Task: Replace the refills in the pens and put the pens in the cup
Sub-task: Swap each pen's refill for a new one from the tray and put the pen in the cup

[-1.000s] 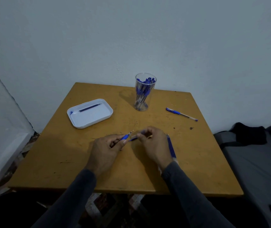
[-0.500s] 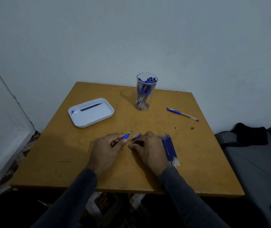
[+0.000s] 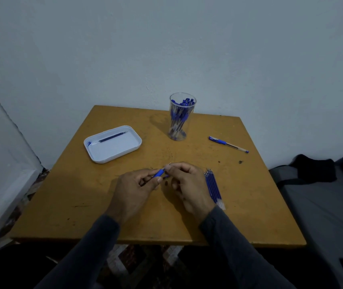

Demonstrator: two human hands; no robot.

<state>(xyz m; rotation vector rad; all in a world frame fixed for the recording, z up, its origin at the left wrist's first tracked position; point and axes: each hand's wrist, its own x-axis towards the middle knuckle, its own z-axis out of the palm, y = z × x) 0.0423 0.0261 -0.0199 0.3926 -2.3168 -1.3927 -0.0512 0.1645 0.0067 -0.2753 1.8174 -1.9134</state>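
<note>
Pen (image 3: 159,173) pinched between both hands (image 3: 162,184) — refills (image 3: 213,187) just right.

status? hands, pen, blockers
Left hand grips pen; right hand pinches its tip end. Cup upright, far side. Nothing in the way.

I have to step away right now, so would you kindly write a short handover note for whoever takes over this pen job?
Left hand grips a blue pen by its barrel. Right hand pinches that pen's tip end; whether the tip is going on or coming off cannot be told.
Fresh refills lie bundled just right of the right hand.
One refill lies in the white tray.
Done: many pens stand in the clear cup.
Left: finish the held pen, then the loose pen to the right of the cup, and put both in the cup.
</note>
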